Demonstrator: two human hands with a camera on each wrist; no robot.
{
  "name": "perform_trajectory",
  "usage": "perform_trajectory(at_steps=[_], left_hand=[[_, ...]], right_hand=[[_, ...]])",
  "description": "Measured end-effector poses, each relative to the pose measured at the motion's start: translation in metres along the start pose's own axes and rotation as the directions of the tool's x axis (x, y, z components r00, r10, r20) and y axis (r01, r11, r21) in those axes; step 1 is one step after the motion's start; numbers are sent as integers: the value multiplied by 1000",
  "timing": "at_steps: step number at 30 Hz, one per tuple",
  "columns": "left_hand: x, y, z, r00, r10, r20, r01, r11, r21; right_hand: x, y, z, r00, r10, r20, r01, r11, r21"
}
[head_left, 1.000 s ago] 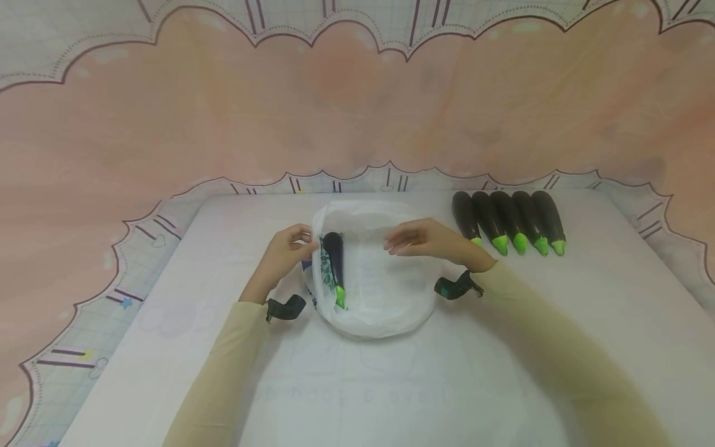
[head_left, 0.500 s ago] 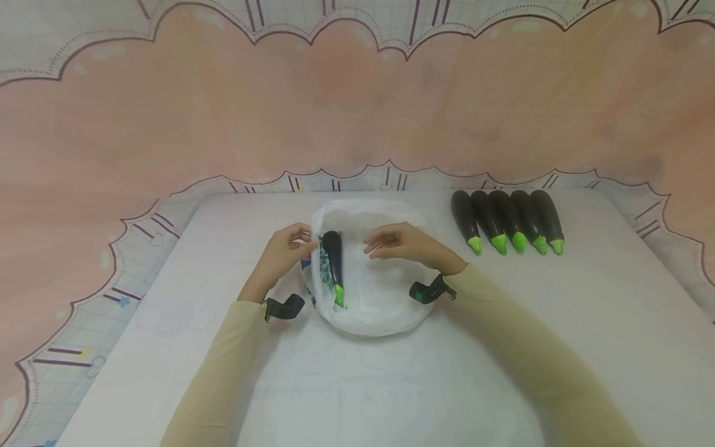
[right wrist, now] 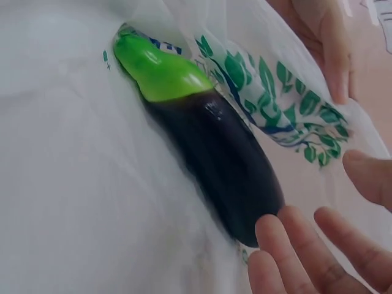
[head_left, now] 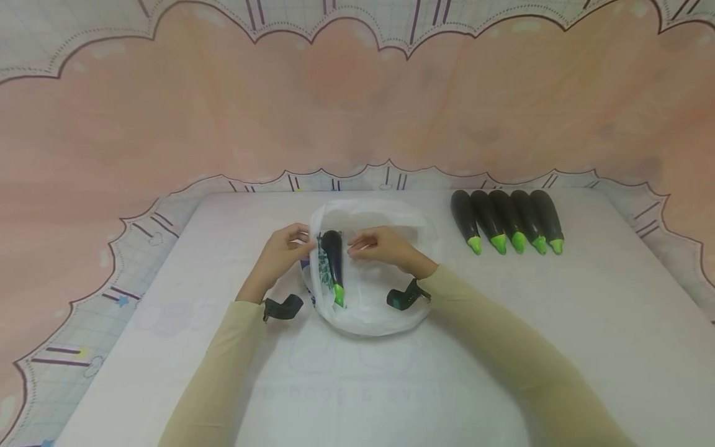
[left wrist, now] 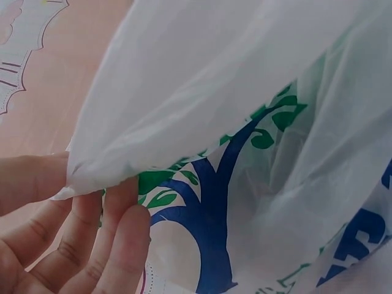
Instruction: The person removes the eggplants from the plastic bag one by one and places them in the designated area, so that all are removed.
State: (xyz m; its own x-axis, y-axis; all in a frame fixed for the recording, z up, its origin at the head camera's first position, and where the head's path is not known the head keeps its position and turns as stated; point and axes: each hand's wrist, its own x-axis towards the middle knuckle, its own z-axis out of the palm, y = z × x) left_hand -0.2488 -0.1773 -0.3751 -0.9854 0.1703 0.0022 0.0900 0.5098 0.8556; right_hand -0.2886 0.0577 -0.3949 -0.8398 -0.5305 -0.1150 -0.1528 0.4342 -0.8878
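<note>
A white plastic bag [head_left: 385, 313] with a green and blue tree print lies with its mouth spread on the table. Inside, along its left side, rests one dark eggplant [head_left: 333, 257] with a bright green stem end. My left hand [head_left: 285, 251] pinches the bag's left rim; in the left wrist view, the thumb and fingers of that hand [left wrist: 92, 239] have the plastic edge between them. Over the bag, just right of the eggplant, is my right hand [head_left: 385, 248], holding nothing. In the right wrist view its loosely bent fingers [right wrist: 300, 245] overlap the eggplant's blunt end.
Several more eggplants [head_left: 509, 220] lie side by side at the back right of the white table [head_left: 447, 385], green ends toward me. Behind the table hangs a peach curtain [head_left: 357, 112] with a scalloped border.
My right hand has moved left across the bag's opening toward the eggplant inside. My left hand stays at the bag's left rim, and the eggplants have not moved.
</note>
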Motion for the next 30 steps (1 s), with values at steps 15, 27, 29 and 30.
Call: perform_trajectory(at_steps=[15, 27, 29, 30], left_hand=[[-2, -1, -3, 1000, -20, -10, 20, 1000, -5], [-2, -1, -4, 1000, -16, -2, 16, 1000, -4], [-2, -2, -3, 1000, -15, 0, 15, 1000, -3], [-2, -2, -3, 1000, -15, -1, 15, 1000, -2]], right_hand=[[9, 3, 20, 994, -31, -108, 43, 993, 114], [10, 2, 30, 990, -39, -138, 42, 999, 18], [12, 3, 33, 990, -15, -143, 13, 1000, -14], [13, 3, 34, 989, -3, -145, 0, 1000, -25]])
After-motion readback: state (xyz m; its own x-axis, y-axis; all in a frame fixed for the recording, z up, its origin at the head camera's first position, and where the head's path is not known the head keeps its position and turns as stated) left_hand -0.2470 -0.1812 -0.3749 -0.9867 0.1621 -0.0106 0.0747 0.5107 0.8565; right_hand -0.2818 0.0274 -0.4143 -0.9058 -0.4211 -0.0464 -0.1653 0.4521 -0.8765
